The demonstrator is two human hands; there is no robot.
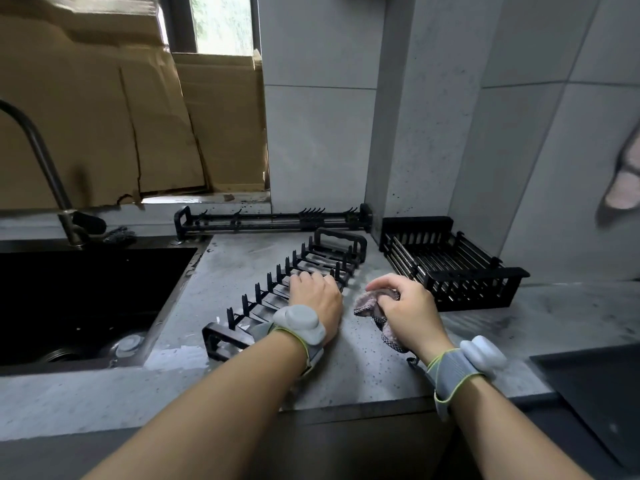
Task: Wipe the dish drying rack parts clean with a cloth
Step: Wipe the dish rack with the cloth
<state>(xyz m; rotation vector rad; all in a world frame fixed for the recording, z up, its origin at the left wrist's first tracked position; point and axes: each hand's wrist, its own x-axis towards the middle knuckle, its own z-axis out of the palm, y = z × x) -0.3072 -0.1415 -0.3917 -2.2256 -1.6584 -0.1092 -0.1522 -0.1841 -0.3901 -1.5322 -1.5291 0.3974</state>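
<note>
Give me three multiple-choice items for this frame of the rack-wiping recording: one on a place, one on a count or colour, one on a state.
1. Where is the basket-shaped rack part?
A. in the sink
B. on the counter in the wall corner, right of the pronged plate rack
C. hanging on the wall

2. How many black rack parts lie on the counter?
A. one
B. three
C. five

3. What is the right hand doing?
A. gripping the bunched cloth
B. lying flat and empty
C. turning the faucet

Answers:
1 B: it sits by the tiled corner, past the pronged plate rack.
2 B: plate rack, basket, and a long rail at the back.
3 A: its fingers curl round the cloth, while the left hand rests on the plate rack.
</note>
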